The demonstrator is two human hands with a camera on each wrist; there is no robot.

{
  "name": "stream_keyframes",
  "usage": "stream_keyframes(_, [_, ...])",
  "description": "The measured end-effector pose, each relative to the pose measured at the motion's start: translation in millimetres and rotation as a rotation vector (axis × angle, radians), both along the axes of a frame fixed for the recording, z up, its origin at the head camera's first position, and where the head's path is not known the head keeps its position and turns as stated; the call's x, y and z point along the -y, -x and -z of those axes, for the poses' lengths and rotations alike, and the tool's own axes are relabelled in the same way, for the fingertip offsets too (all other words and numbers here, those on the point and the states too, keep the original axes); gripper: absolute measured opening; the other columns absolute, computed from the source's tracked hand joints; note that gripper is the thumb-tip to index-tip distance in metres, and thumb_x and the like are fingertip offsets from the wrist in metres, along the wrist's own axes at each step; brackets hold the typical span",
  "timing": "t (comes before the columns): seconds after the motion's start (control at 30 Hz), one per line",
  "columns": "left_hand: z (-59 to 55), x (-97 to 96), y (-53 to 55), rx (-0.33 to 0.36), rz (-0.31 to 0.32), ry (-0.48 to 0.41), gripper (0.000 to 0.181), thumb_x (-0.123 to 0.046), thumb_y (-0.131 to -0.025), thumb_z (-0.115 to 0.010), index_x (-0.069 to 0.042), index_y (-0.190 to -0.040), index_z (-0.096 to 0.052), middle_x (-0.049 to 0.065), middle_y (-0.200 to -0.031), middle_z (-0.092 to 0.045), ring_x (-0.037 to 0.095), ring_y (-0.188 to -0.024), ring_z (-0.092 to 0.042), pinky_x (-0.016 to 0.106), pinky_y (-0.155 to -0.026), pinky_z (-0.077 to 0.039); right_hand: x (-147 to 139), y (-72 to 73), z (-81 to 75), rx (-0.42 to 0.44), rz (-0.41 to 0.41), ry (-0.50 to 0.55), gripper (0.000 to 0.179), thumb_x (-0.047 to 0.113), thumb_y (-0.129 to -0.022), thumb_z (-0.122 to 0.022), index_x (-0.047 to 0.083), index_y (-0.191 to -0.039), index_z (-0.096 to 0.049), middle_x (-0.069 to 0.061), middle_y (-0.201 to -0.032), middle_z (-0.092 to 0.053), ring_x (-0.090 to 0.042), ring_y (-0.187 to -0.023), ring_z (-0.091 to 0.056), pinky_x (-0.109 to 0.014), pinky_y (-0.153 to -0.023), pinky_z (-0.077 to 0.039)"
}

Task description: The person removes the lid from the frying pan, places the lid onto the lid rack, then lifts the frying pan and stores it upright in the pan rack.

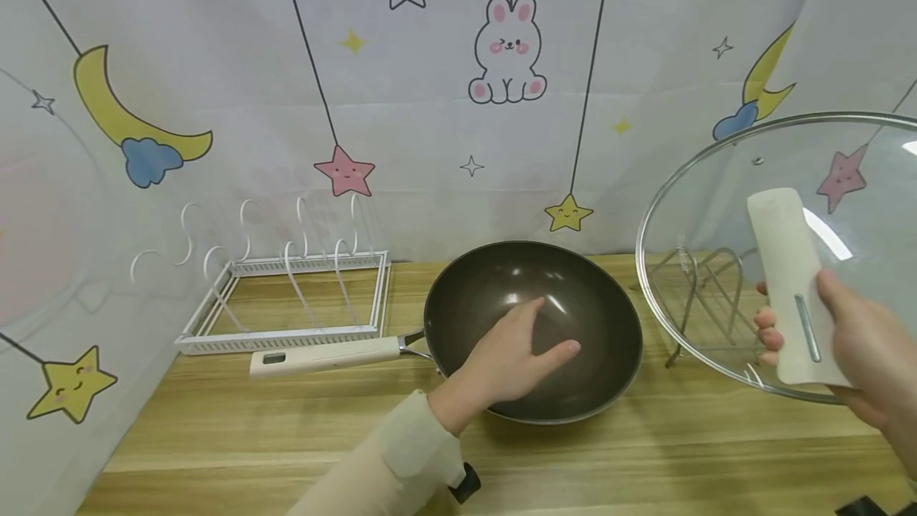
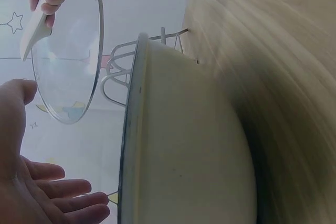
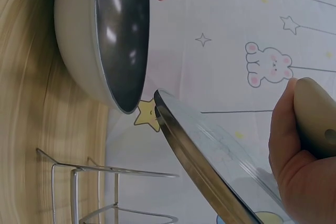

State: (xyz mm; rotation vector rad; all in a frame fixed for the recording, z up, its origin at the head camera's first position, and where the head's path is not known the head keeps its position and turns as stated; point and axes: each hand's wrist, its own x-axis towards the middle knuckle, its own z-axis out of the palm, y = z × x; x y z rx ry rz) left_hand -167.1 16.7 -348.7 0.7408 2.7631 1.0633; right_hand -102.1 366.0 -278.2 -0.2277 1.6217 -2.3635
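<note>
A wok (image 1: 595, 325) with a dark inside, a cream outside (image 2: 189, 145) and a cream handle (image 1: 329, 357) pointing left stands on the wooden table. My left hand (image 1: 512, 353) is over the wok's bowl with its fingers spread and nothing in them; in the left wrist view the left hand (image 2: 37, 182) is beside the rim. At the right, my right hand (image 1: 870, 345) grips the cream handle (image 1: 784, 261) of a large glass lid (image 1: 705, 197). The lid is held up, tilted, apart from the wok. In the right wrist view the right hand (image 3: 299, 171) wraps round that handle.
A white rack (image 1: 282, 337) with curved dividers stands left of the wok, behind its handle. A metal wire rack (image 3: 79, 171) stands to the right, seen through the lid in the head view. A patterned cloth (image 1: 430, 118) hangs behind the wooden table (image 1: 573, 468).
</note>
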Motion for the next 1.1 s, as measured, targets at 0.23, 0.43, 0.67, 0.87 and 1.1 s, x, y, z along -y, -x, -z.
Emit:
stream_keyframes(0.23, [-0.5, -6.4, -1.2, 0.030, 0.012, -0.032, 0.082, -0.064, -0.088, -0.047, -0.010, -0.147, -0.030, 0.005, -0.150, -0.036, 0.020, -0.138, -0.036, 0.040, -0.111, -0.034, -3.8, 0.6, 0.0, -0.008, 0.019, -0.017, 0.052, 0.044, -0.101, -0.016, 0.010, -0.117, -0.052, -0.014, -0.093, -0.062, -0.027, -0.073, -0.063, -0.044, -0.067, -0.057])
stream_keyframes(0.43, [-3.4, -12.3, -2.6, 0.053, 0.016, -0.046, 0.081, -0.063, -0.088, -0.048, -0.012, -0.148, -0.029, 0.005, -0.151, -0.036, 0.020, -0.139, -0.035, 0.040, -0.111, -0.034, -8.2, 1.3, 1.6, -0.002, 0.024, -0.005, 0.052, 0.045, -0.101, -0.016, 0.010, -0.116, -0.051, -0.015, -0.091, -0.062, -0.026, -0.073, -0.063, -0.044, -0.066, -0.057])
stream_keyframes(0.67, [-3.9, -19.6, -2.2, 0.066, 0.014, -0.044, 0.081, -0.063, -0.088, -0.047, -0.013, -0.148, -0.028, 0.005, -0.151, -0.036, 0.021, -0.139, -0.035, 0.041, -0.111, -0.034, -12.4, 2.3, 3.4, -0.040, 0.023, -0.015, 0.051, 0.044, -0.101, -0.014, 0.010, -0.117, -0.050, -0.015, -0.091, -0.063, -0.026, -0.072, -0.063, -0.043, -0.065, -0.057])
stream_keyframes(0.87, [-5.6, -25.8, -3.4, 0.085, 0.014, -0.049, 0.080, -0.063, -0.087, -0.048, -0.015, -0.148, -0.028, 0.004, -0.149, -0.038, 0.021, -0.138, -0.035, 0.040, -0.111, -0.034, -13.5, 1.2, 3.5, -0.070, 0.009, -0.007, 0.050, 0.043, -0.101, -0.013, 0.009, -0.119, -0.045, -0.015, -0.091, -0.063, -0.026, -0.074, -0.064, -0.043, -0.066, -0.058])
stream_keyframes(1.1, [-5.2, -32.0, -3.2, 0.089, 0.023, -0.061, 0.080, -0.063, -0.088, -0.048, -0.015, -0.148, -0.029, 0.003, -0.149, -0.038, 0.020, -0.138, -0.036, 0.040, -0.111, -0.034, -13.1, -0.9, 0.6, -0.053, -0.009, 0.013, 0.052, 0.044, -0.101, -0.012, 0.009, -0.120, -0.046, -0.015, -0.092, -0.062, -0.026, -0.075, -0.063, -0.043, -0.068, -0.057])
